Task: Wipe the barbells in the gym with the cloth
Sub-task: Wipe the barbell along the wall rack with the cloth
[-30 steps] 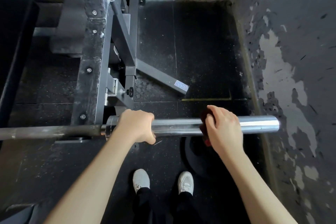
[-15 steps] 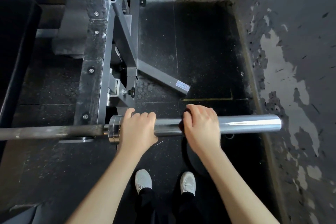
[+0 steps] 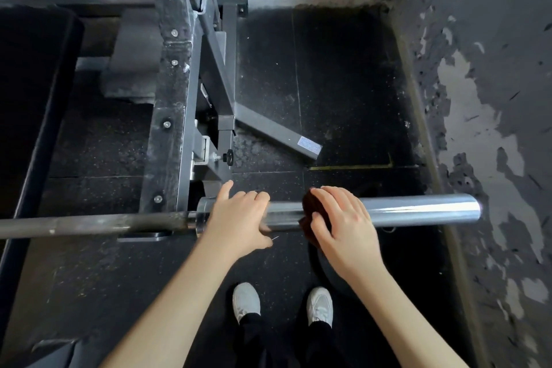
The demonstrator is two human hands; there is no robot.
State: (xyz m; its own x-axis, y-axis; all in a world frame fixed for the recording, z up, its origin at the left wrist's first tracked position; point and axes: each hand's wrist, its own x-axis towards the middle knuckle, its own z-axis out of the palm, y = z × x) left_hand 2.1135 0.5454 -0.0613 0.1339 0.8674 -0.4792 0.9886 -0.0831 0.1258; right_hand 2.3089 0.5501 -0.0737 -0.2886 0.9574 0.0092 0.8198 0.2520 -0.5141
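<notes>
Hands both on shiny chrome barbell sleeve: right hand curls round dark maroon cloth, clamping it mid-sleeve; left hand wraps bare metal beside sleeve's inner collar.

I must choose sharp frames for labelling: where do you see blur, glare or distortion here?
Head view: motion blur smears the left hand; the right hand and the dark cloth look sharper. Head view: a bright glare streak runs along the chrome end of the barbell. Head view: the wide lens makes the wall at the right lean outward.
</notes>
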